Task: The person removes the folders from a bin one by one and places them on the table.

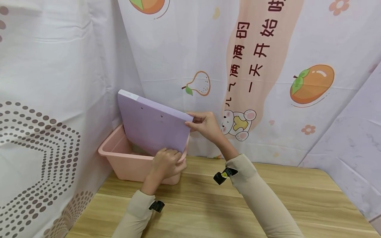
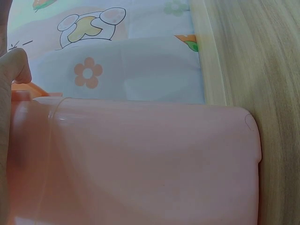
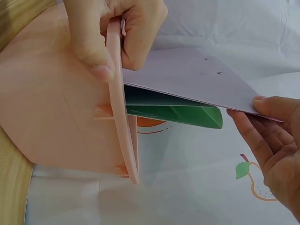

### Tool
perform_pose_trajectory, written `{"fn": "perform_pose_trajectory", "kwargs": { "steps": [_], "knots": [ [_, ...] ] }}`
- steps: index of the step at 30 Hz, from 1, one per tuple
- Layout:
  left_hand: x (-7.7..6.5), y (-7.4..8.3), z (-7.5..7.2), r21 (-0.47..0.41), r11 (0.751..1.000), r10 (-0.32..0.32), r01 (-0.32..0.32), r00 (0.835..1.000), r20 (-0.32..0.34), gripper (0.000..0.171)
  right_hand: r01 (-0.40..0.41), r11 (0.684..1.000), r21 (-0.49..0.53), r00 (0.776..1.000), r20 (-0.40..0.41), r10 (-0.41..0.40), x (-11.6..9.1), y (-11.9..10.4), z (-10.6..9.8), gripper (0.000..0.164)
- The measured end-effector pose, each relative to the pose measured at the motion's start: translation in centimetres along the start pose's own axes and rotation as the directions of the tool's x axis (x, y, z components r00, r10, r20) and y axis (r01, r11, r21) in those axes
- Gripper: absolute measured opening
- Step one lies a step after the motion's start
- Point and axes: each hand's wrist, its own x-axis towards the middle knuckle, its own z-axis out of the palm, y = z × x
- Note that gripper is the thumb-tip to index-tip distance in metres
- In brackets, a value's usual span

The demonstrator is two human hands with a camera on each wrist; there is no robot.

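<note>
A purple binder (image 1: 154,127) stands tilted, its lower part inside a pink plastic bin (image 1: 129,167). My right hand (image 1: 206,125) pinches the binder's upper right corner between thumb and fingers. On the bin's front rim, near its right corner, my left hand (image 1: 168,162) is curled and grips the edge. Beneath the purple cover, the right wrist view shows a green sheet or folder (image 3: 187,116) sticking out past the rim; whether it belongs to the binder I cannot tell. The bin's inside is mostly hidden by the binder.
The bin stands at the back left of a wooden table (image 1: 208,201), close to the patterned left curtain (image 1: 44,132). Behind the table hangs a white curtain (image 1: 172,49) printed with fruit and lettering.
</note>
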Motion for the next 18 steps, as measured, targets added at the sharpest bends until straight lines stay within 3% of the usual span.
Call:
{"fn": "perform_pose_trajectory", "kwargs": {
  "steps": [18],
  "knots": [
    [0.16, 0.13, -0.14, -0.008, 1.000, -0.004, 0.004, 1.000, -0.006, 0.033, -0.007, 1.000, 0.028, 1.000, -0.005, 0.007, -0.03, 0.20, -0.13, 0.035]
  ]
}}
